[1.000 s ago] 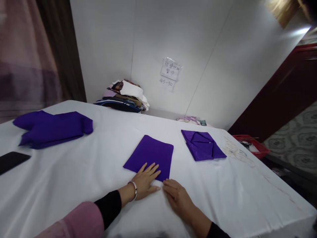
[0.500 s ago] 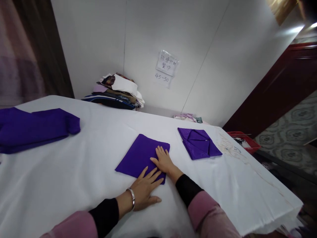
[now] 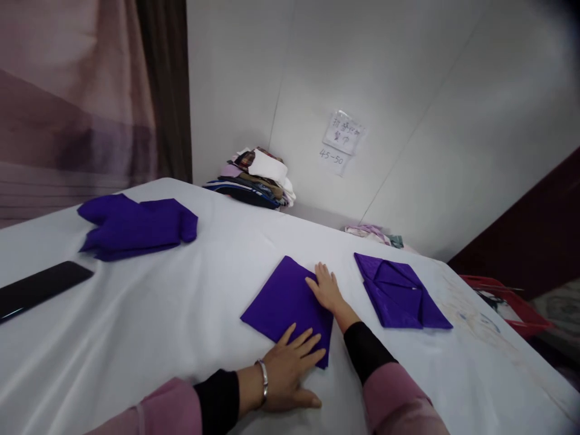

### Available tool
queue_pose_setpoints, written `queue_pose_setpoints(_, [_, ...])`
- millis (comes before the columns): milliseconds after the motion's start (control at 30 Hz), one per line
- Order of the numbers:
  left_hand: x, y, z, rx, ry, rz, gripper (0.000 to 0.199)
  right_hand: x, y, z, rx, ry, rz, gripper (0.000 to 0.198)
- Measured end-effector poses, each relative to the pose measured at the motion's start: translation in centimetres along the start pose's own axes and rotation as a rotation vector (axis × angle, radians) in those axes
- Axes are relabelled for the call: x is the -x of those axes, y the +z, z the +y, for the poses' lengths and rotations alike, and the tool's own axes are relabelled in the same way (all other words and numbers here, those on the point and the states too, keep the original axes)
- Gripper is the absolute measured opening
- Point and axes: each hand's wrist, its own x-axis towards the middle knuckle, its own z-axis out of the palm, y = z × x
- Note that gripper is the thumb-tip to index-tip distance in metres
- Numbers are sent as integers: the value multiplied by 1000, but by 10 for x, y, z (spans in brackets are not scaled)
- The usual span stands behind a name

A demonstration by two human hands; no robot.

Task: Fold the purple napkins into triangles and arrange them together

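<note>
A purple cloth napkin (image 3: 284,299), folded into a flat square, lies on the white-covered table (image 3: 199,326) in front of me. My left hand (image 3: 292,368), a silver bangle at its wrist, rests with fingers spread over the napkin's near edge, thumb on the white cover. Across the napkin's right side lies my right hand (image 3: 327,289), flat with its fingers outstretched. Further right is another purple napkin (image 3: 394,296), folded with overlapping pointed flaps. Neither hand touches that one.
On the far left lie a bunched purple cloth (image 3: 140,226) and a dark phone-like slab (image 3: 45,287). A pile of folded clothes (image 3: 258,178) sits against the wall, below and left of a paper sign (image 3: 343,133). Beyond the right edge is a red basket (image 3: 521,311).
My view has swung left, bringing the dark slab into sight. My right hand has slid toward the napkin's right corner and edge; the left hand stays spread at the near edge.
</note>
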Motion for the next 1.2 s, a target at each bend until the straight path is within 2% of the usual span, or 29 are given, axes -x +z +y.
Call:
queue_pose_setpoints(33, [1,-6,0,6,-18,36,78,0,0,-12,-25,-103,-31,66])
queue_pose_setpoints(100, [6,-19,-4,-14,-100,147,60,1,1,-36,-60,-299,-105,65])
queue_pose_setpoints(167, [15,-31,-16,-89,-212,266,35,1,3,-58,-66,-443,-162,65])
queue_pose_setpoints(200, [21,-34,-24,-144,-273,311,30,1,5,-66,-61,-496,-182,66])
queue_pose_setpoints(267, [34,-35,-42,-259,-373,342,32,-2,11,-78,-45,-574,-217,66])
queue_pose_setpoints(367, [49,-23,-65,-376,-457,301,52,-7,23,-85,-23,-641,-268,66])
queue_pose_setpoints(533, [54,-6,-74,-410,-461,269,57,-23,29,-79,33,-599,-257,63])
queue_pose_setpoints(700, [52,-8,-70,-437,-493,240,58,-50,23,-70,94,-471,-267,65])
queue_pose_setpoints(967, [52,-12,-67,-430,-513,218,58,-81,27,-59,96,-291,-258,67])
queue_pose_setpoints(1100, [50,-18,-63,-427,-530,190,57,-78,17,-68,49,-161,-262,71])
queue_pose_setpoints(1167, [49,-20,-61,-426,-533,179,56,-62,10,-76,34,-185,-238,73])
queue_pose_setpoints(1200, [49,-21,-61,-425,-533,176,56,-50,8,-80,34,-245,-234,73])
